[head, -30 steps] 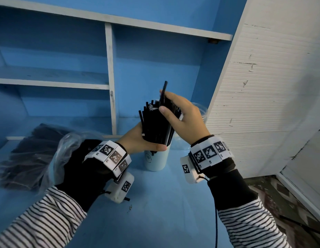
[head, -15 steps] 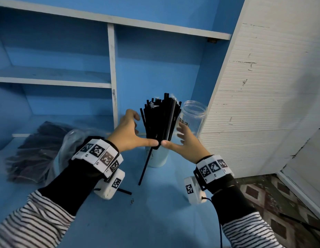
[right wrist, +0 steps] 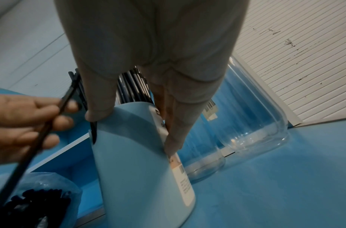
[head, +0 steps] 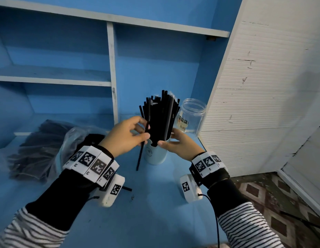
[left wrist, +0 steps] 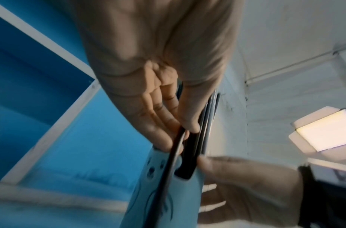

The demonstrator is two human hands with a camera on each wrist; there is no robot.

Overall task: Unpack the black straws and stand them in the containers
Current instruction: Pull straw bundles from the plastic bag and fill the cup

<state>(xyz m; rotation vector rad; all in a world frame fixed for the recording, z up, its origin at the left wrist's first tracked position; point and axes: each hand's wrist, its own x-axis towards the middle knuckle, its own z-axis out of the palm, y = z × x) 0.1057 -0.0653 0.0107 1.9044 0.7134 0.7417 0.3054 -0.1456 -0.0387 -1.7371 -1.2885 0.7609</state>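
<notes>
The left hand (head: 128, 136) pinches one black straw (head: 142, 145) at frame centre, outside the pale cup (head: 155, 154). The right hand (head: 180, 145) grips this cup, full of standing straws (head: 161, 119).

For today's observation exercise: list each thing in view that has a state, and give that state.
Left hand: pinches loose straw.
Loose straw: outside the cup, tilted.
Right hand: holds the cup's rim.
Blue cup: upright, packed with straws.
Clear jar: upright, open, empty.
Plastic bag: lying down, holding straws.
</notes>
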